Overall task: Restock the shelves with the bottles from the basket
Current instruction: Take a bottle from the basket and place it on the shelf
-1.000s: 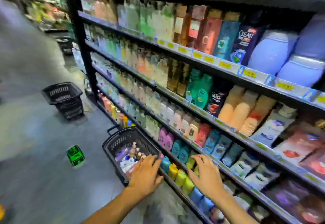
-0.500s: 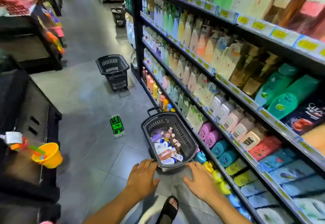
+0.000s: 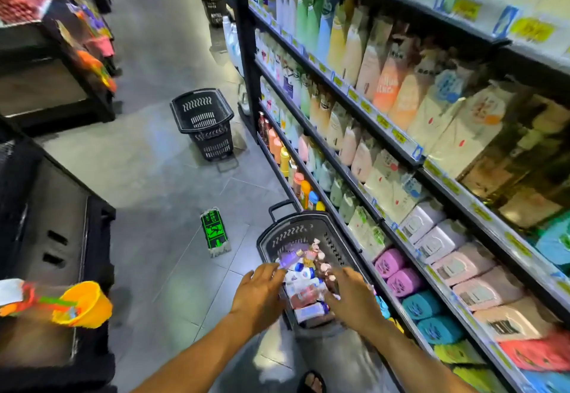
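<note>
Both left hand point(image 3: 259, 295) and right hand point(image 3: 351, 298) hover over the basket point(image 3: 271, 240) (on the floor point(image 3: 172, 183), against the shelves point(image 3: 364, 105)); left fingers point(image 3: 271, 269) spread, empty; right fingers point(image 3: 336, 281) among its bottles point(image 3: 303, 292), grip unclear.

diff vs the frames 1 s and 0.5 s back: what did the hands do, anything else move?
Left hand and right hand moved forward from the near rim of the basket to over its bottles, left fingers by a purple bottle. Blur hides any grip. Basket, the empty basket up the aisle and green floor sign stayed put.
</note>
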The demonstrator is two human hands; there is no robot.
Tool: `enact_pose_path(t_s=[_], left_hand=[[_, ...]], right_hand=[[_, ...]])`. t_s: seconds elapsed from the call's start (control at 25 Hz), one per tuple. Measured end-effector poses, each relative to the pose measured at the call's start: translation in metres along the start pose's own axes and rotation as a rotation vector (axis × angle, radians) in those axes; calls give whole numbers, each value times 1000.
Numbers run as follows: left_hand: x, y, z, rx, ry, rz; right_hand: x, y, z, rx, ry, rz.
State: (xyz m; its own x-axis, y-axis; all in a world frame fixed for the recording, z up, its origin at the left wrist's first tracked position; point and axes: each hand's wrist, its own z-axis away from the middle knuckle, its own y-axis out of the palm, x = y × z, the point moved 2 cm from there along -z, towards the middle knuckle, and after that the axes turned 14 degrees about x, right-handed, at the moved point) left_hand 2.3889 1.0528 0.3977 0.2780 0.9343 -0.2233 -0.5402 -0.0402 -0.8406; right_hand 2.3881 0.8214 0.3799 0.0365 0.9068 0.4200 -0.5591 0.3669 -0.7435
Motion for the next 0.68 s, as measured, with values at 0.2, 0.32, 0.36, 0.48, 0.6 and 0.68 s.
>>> enact_pose_path(t_s=[0.2,0.32,0.36,0.48,0.6,0.68], left_hand=[[27,-18,-75,68,46,-28],[52,-21,-126,129,102,-28],[62,-18,-145,160,118,-24],[84,-8,-197,275,110,-19],[104,20,-256,315,145,2],[112,44,-292,353,121,55]], right_hand=[[-6,-21,-68,79,68,-46],[-11,-19,-111,72,122,-114],[-12,-18,-126,76,157,-127],[-20,-10,-166,82,241,-155],[-34,10,-213,105,269,-257],[-50,35,-245,130,302,-304]])
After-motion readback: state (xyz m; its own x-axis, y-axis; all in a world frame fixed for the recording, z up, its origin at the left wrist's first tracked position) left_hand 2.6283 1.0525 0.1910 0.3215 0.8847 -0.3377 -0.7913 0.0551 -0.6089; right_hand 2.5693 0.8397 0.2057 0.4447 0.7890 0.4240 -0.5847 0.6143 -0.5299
